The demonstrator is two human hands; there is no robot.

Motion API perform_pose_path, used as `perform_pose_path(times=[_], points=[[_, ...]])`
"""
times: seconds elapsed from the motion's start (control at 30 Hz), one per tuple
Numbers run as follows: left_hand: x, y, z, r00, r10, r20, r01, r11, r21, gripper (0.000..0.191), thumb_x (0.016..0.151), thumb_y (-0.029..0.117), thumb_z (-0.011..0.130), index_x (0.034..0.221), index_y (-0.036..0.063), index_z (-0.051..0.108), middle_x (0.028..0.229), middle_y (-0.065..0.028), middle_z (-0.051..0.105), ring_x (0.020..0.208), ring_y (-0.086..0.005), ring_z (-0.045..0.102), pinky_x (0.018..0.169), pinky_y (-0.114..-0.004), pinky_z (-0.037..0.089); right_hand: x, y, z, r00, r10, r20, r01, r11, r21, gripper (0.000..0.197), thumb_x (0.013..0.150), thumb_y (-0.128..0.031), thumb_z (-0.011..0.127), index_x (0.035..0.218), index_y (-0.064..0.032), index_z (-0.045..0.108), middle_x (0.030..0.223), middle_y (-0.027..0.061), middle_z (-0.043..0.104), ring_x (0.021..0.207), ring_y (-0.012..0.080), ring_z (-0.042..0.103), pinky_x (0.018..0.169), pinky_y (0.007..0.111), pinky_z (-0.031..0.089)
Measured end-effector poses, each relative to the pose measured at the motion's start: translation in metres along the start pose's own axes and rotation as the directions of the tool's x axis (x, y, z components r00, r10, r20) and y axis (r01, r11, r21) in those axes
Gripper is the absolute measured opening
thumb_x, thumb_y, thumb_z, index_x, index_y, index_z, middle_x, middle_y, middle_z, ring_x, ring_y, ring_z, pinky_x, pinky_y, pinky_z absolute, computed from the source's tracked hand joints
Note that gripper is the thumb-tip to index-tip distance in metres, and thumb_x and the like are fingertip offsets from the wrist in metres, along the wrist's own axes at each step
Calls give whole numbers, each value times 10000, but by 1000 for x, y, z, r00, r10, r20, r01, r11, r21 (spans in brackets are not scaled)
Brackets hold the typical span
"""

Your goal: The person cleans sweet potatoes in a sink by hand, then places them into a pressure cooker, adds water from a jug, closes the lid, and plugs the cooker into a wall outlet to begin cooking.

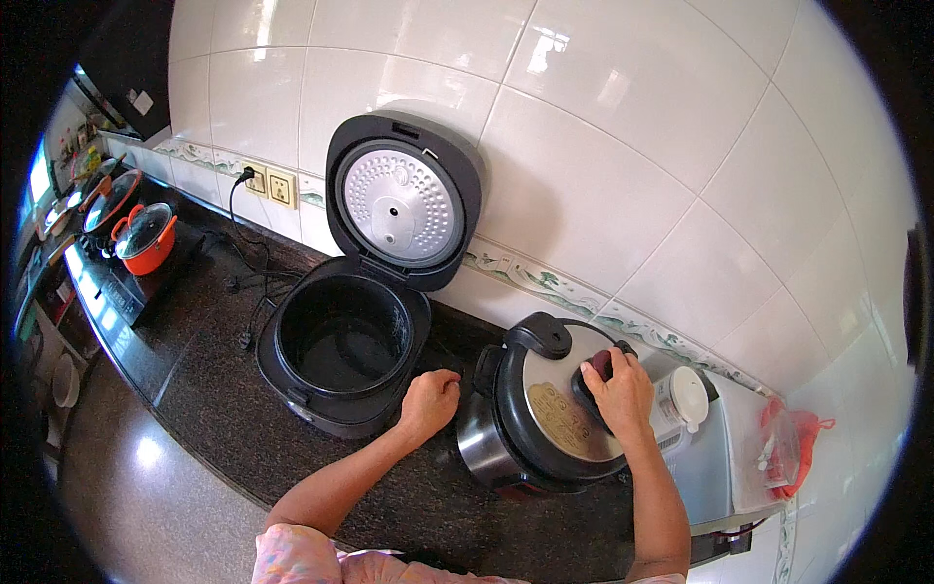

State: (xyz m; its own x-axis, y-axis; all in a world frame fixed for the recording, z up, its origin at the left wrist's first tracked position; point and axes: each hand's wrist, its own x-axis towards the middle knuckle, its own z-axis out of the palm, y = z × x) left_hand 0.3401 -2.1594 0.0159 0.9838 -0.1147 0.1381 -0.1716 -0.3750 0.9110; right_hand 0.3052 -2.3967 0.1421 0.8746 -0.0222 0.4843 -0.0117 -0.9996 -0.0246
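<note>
My right hand [622,398] grips the dark lid handle [600,361] of an electric pressure cooker [485,445]. Its round lid [543,365] has a black rim, a silvery top and a gold label, and looks seated on the steel body. My left hand [430,400] hovers between the two cookers with its fingers curled; nothing shows in it. To its left stands a black rice cooker [343,420], its hinged lid [401,201] raised against the tiles. The dark inner pot [346,339] inside it looks empty.
A power cord [252,248] runs from the wall socket [266,184] behind the rice cooker. An orange pot [148,244] with a glass lid stands farther left on the dark stone counter [197,358]. At right are a white-lidded container [687,398] and a red plastic bag [799,445].
</note>
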Motion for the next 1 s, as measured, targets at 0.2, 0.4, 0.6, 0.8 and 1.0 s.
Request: perform_pose_path(times=[0.2,0.4,0.6,0.8,1.0], points=[[12,5,2,989,76,-125,-82,996,-43,248,805,133,492,934,-53,595,726,-196,606,651,-271,601,595,-342,449,-4,12,10,999,-51,5,51,998,37,455,719,-353,615,960,30,569,751,159,558,670,324,564,577,392,463],[22,28,4,998,-54,-31,51,992,-114,272,825,224,472,906,3,610,830,-207,603,814,-361,580,705,-401,456,-5,11,8,995,-66,72,66,998,7,517,715,-368,617,1032,33,538,789,158,554,709,314,564,589,385,459],[32,17,20,999,40,-21,-42,994,-99,315,847,249,460,997,-2,576,889,-220,593,858,-371,566,730,-399,451,-2,7,-11,984,-124,129,126,992,-2,516,722,-362,618,1088,-16,507,792,139,540,740,292,552,602,377,449],[30,14,29,995,96,-12,-97,990,-106,319,862,177,461,1071,-56,525,856,-239,599,810,-305,610,704,-345,460,-5,11,10,995,-93,23,93,996,-4,396,691,-278,654,994,-46,546,707,118,517,667,284,539,566,375,446],[30,18,25,995,103,15,-102,994,-26,326,869,169,456,1084,-70,510,849,-254,593,822,-314,608,705,-345,457,-5,5,13,996,-90,5,90,994,-66,359,680,-251,654,957,-48,551,691,115,521,640,275,544,544,376,446]])
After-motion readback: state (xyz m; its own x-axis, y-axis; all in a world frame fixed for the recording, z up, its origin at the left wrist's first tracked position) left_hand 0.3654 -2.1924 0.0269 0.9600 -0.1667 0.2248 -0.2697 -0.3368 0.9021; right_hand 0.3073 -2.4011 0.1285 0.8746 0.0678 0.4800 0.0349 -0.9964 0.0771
